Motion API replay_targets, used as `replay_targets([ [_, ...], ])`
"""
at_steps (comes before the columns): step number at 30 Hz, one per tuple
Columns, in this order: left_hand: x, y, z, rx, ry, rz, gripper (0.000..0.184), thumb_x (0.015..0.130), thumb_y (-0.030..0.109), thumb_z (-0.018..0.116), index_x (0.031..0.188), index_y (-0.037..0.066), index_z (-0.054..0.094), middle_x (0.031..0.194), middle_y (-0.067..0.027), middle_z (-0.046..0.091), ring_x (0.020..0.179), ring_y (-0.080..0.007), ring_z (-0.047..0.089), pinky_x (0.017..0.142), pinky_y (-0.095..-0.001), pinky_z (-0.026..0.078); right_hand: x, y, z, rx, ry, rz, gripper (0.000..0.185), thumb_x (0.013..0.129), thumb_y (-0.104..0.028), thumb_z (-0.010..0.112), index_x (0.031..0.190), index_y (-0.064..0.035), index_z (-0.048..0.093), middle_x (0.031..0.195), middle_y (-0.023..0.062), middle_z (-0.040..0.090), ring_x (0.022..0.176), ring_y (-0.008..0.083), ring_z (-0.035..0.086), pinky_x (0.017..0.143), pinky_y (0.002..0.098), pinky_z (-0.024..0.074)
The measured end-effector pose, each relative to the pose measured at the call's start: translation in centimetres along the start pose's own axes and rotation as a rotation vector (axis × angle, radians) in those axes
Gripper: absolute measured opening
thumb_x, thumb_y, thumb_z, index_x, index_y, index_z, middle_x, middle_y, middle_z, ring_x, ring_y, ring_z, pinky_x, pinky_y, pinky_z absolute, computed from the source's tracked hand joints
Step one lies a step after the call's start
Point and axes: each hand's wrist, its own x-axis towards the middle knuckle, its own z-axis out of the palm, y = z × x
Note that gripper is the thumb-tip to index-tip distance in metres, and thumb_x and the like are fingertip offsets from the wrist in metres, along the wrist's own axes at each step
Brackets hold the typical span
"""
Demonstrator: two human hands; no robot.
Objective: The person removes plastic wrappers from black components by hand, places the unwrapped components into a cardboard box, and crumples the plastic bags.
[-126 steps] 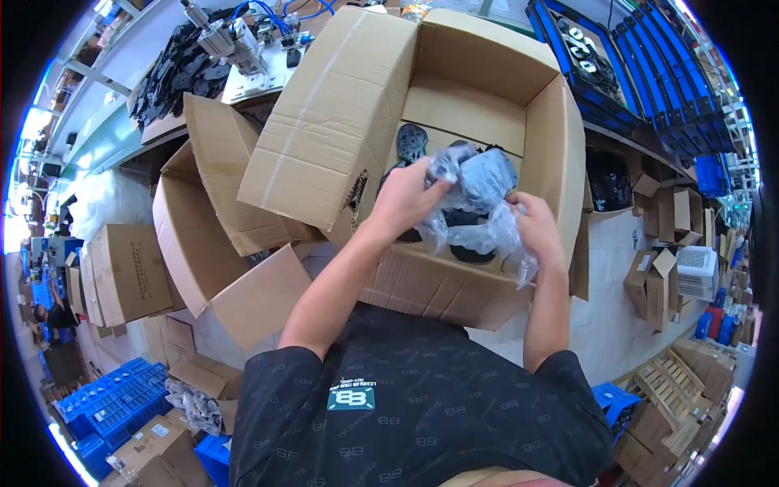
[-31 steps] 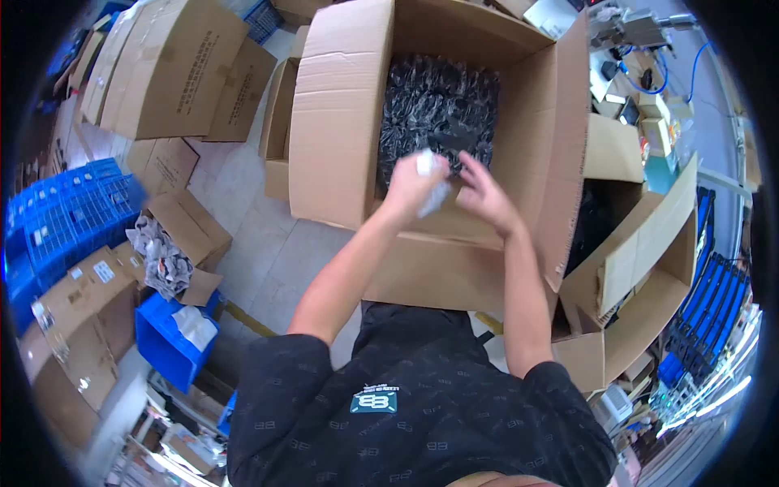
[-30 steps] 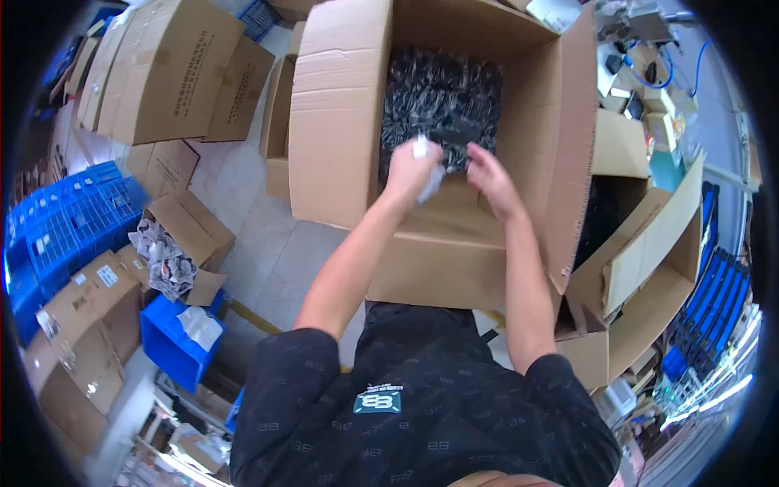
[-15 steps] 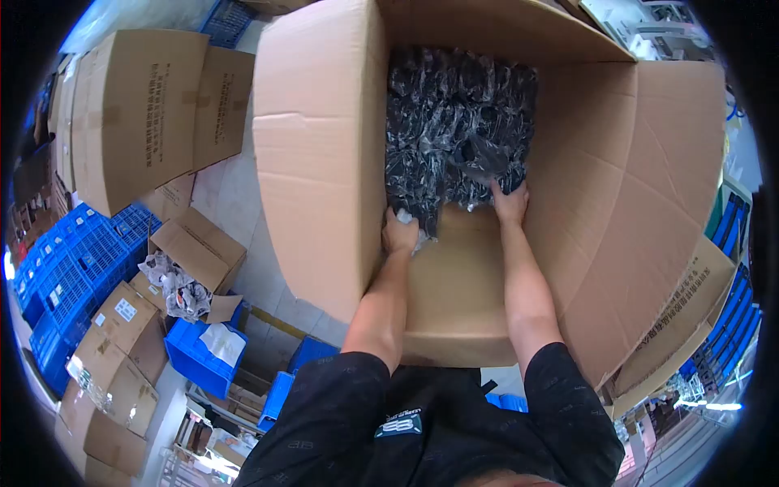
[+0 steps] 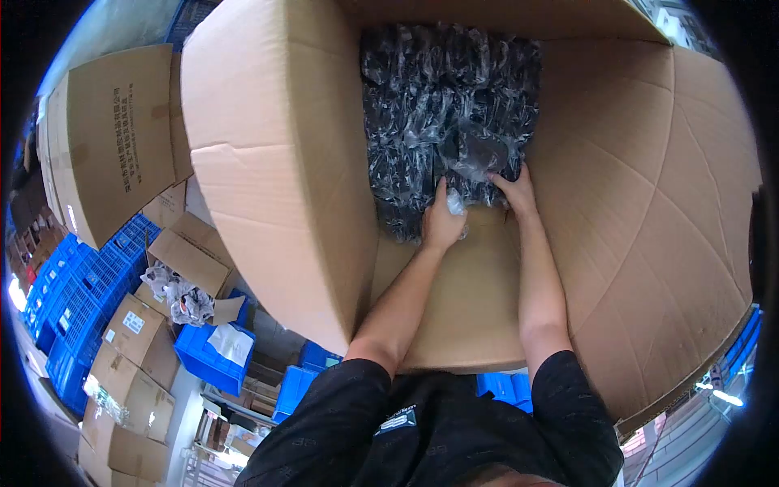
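Observation:
Rows of dark packets in clear plastic [image 5: 450, 89] lie inside a large open cardboard box [image 5: 454, 325]. My left hand [image 5: 444, 222] is at the front edge of the rows, closed around a crumpled bit of clear plastic [image 5: 457, 203]; what is inside it is hidden. My right hand [image 5: 519, 193] grips the front right corner of the rows, its thumb on a dark plastic-wrapped packet [image 5: 484, 154] lying loosely on top. Its other fingers reach down between the packets and the right wall, partly hidden.
Tall box flaps rise at left [image 5: 243, 138] and right [image 5: 706, 211]. Further left stand a folded carton [image 5: 122, 130], stacked blue crates [image 5: 89, 280], a small box with crumpled wrapping [image 5: 191, 300] and a blue bin [image 5: 215, 357].
My left hand has moved right, from the left wall toward the middle of the front edge, carrying the clear plastic. My right hand stays near the same corner. The view has shifted closer over the box.

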Motion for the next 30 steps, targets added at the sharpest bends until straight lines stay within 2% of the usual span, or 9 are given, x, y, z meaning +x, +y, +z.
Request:
replay_targets([
  [6,2.3,-0.4,0.7,-0.303,0.03,0.084,0.086,0.074,0.022,0.069,0.147,0.006,0.025,0.123,-0.0302,0.055,0.114,-0.0441,0.054,0.098,-0.0406,0.042,-0.6,-0.6,-0.9,0.089,-0.124,0.007,0.073,0.064,-0.016,0.075,0.128,0.0025,0.045,0.122,0.0166,0.057,0.113,0.0267,0.055,0.098,0.035,0.0419],
  [9,2.8,1.0,-1.0,-0.069,-0.104,-0.043,0.097,0.074,0.022,0.069,0.149,0.005,0.01,0.117,-0.0308,0.058,0.108,-0.0445,0.057,0.094,-0.0443,0.045,-1.9,-1.4,-0.4,0.051,-0.058,-0.063,0.07,0.064,-0.016,0.076,0.126,0.0009,0.047,0.118,0.0164,0.06,0.109,0.0277,0.058,0.095,0.0351,0.0443],
  [11,2.5,1.6,-1.5,0.274,-0.231,-0.117,0.106,0.074,0.02,0.067,0.15,0.009,-0.006,0.114,-0.0314,0.059,0.106,-0.0447,0.058,0.093,-0.0452,0.045,-4.0,-3.8,-0.3,-0.323,0.045,-0.004,0.069,0.068,-0.014,0.075,0.128,0.0012,0.045,0.115,0.0158,0.061,0.105,0.026,0.06,0.092,0.0347,0.0457],
  [14,2.2,1.7,-1.9,0.329,-0.229,-0.144,0.108,0.075,0.017,0.066,0.149,0.012,-0.013,0.112,-0.031,0.06,0.104,-0.0444,0.06,0.092,-0.0466,0.046,-5.9,-0.4,0.3,-0.288,0.125,-0.145,0.068,0.07,-0.018,0.074,0.129,0.0006,0.045,0.112,0.0173,0.063,0.102,0.0289,0.063,0.089,0.0363,0.0479],
  [15,2.2,1.0,-1.6,0.274,-0.217,-0.125,0.108,0.074,0.016,0.066,0.15,0.017,-0.01,0.111,-0.0313,0.06,0.102,-0.0451,0.06,0.091,-0.0474,0.046,-6.7,-1.0,-0.4,-0.213,0.033,-0.084,0.063,0.077,-0.025,0.07,0.129,0.001,0.045,0.119,0.0167,0.059,0.11,0.0274,0.058,0.094,0.0364,0.0445],
  [19,2.1,-0.4,-0.4,0.096,-0.102,-0.064,0.106,0.073,0.016,0.068,0.15,0.024,-0.006,0.104,-0.0315,0.062,0.097,-0.0474,0.06,0.086,-0.0494,0.047,-1.9,2.5,0.6,-0.088,0.071,-0.056,0.066,0.082,-0.034,0.068,0.129,0.003,0.043,0.127,0.021,0.053,0.119,0.0323,0.052,0.101,0.0372,0.039],
  [21,2.6,-1.0,-0.1,0.043,-0.105,-0.059,0.105,0.073,0.017,0.068,0.15,0.022,-0.004,0.11,-0.0311,0.06,0.101,-0.0469,0.059,0.09,-0.0483,0.046,0.1,1.7,1.8,0.449,0.025,0.14,0.067,0.087,-0.037,0.065,0.133,0.004,0.038,0.13,0.0191,0.05,0.122,0.0299,0.047,0.104,0.036,0.035],
  [25,1.9,-1.0,-0.1,-0.071,-0.053,-0.054,0.099,0.072,0.017,0.069,0.15,0.018,0.008,0.118,-0.0302,0.058,0.108,-0.0465,0.056,0.093,-0.0461,0.044,0.0,0.1,1.5,0.108,0.045,0.006,0.069,0.086,-0.04,0.067,0.131,0.0047,0.039,0.128,0.017,0.052,0.117,0.0253,0.05,0.1,0.0341,0.0375],
  [30,1.6,-0.9,1.3,-0.252,0.023,-0.057,0.086,0.074,0.011,0.067,0.147,0.011,0.021,0.124,-0.0255,0.055,0.115,-0.0378,0.054,0.098,-0.0407,0.042,-2.5,-3.2,-0.6,0.321,-0.115,0.184,0.066,0.087,-0.043,0.065,0.132,0.0008,0.044,0.128,0.0139,0.054,0.118,0.0224,0.051,0.1,0.0347,0.0395],
])
